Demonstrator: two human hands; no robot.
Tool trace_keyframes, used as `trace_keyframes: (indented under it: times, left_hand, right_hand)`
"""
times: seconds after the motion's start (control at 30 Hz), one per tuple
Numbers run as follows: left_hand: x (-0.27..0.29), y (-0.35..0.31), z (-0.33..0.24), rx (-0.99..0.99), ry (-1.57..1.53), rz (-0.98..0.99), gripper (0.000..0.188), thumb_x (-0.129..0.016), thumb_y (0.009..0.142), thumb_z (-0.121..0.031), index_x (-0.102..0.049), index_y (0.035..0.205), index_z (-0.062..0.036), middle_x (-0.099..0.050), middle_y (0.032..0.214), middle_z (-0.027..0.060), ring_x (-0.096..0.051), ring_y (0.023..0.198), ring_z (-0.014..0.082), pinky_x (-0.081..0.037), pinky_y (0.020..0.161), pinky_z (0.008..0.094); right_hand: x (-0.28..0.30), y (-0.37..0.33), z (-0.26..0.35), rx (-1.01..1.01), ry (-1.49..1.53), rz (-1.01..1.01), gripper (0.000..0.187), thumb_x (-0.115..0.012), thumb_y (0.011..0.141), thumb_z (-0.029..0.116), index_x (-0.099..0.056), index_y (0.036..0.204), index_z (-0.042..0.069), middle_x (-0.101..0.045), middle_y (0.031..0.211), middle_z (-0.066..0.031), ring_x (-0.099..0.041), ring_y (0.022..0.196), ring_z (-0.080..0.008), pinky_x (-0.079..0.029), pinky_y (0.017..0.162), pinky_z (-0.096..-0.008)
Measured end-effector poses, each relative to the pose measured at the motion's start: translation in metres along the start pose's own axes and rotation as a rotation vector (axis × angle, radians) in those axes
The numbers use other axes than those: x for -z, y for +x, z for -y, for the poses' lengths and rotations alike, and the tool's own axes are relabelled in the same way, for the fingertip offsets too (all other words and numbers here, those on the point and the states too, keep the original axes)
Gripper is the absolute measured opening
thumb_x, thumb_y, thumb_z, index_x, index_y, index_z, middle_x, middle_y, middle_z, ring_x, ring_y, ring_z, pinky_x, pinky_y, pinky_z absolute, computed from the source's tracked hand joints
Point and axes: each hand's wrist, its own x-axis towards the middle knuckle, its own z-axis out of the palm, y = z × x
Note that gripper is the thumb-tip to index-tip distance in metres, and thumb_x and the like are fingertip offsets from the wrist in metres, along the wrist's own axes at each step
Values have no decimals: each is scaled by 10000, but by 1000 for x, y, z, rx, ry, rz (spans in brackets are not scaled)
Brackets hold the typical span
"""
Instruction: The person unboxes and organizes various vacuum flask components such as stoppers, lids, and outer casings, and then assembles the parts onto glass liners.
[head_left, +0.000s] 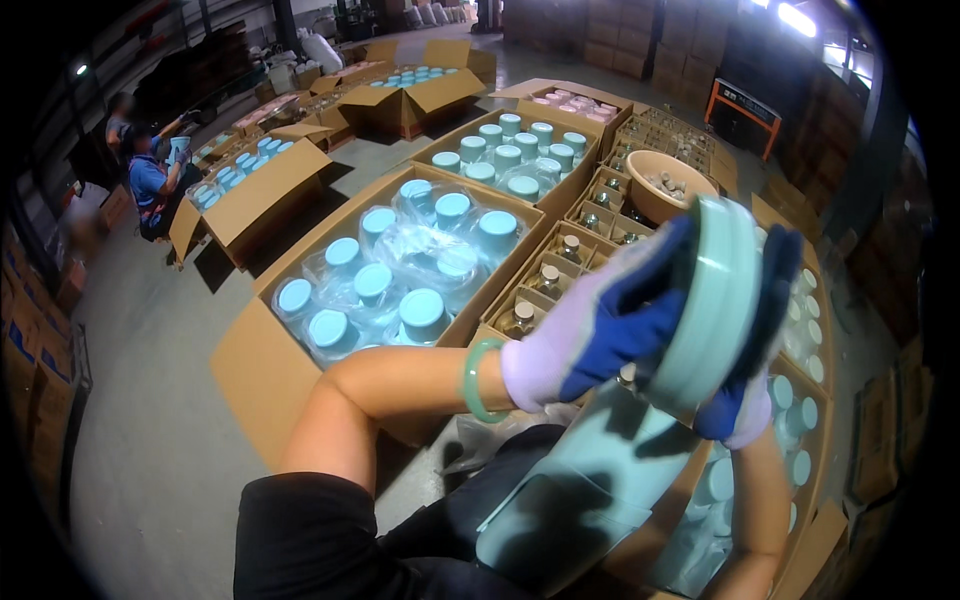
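Note:
I hold a stack of pale green round lids (712,300) on edge between both hands, at chest height. My left hand (600,325), in a white and blue glove, presses the stack's left face. A green bangle (474,380) sits on that wrist. My right hand (755,350), gloved the same way, presses the stack's right face. Under the hands, on my lap, lies a pale green flat box or carton (570,500).
An open carton (255,370) of bagged jars with blue lids (420,305) stands to the left front. A divided box of small glass bottles (548,280) and a beige bowl (660,185) lie ahead. More cartons stand further back. A seated person (150,180) works at far left.

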Motion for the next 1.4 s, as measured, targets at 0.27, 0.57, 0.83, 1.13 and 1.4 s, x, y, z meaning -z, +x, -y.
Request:
trace_keyframes:
  times: [0.27,0.57,0.83,1.13,1.4]
  left_hand:
    - [25,8,10,-454,729,56,658,-686,911,-208,-392,1469,-23,-367,1495,187,-473,1306,303,-368,1094,373]
    - [32,22,31,-601,708,195,620,-678,911,-193,-419,1458,-59,-363,1499,217,-431,1341,350,-360,1112,418]
    - [42,33,56,-859,1040,311,582,-654,918,-266,-455,1450,-137,-370,1480,237,-323,1370,494,-278,1130,531]
    - [20,39,62,-879,812,228,628,-702,883,-322,-473,1433,-125,-390,1469,221,-359,1380,402,-335,1117,468]
    - [-9,32,75,-408,158,114,641,-687,900,-128,-408,1477,-112,-353,1520,168,-385,1384,274,-331,1135,350]
  right_hand:
    - [-3,-1,-1,80,-205,-164,592,-393,1017,415,-335,1488,62,-423,1485,-118,-458,1327,-254,-345,1140,-419]
    - [6,-3,17,56,265,-172,727,-324,1002,574,-291,1516,62,-348,1539,-132,-360,1402,-292,-260,1178,-406]
    - [13,-7,1,256,-19,-209,656,-251,1030,518,-337,1485,54,-400,1497,-139,-406,1366,-277,-280,1165,-390]
    - [8,-26,5,294,-185,-264,590,-226,1052,467,-410,1437,59,-484,1425,-130,-470,1309,-249,-326,1141,-388]
    - [19,-34,1,272,-173,-260,652,-307,1016,531,-380,1462,61,-458,1452,-118,-443,1334,-259,-320,1144,-406]
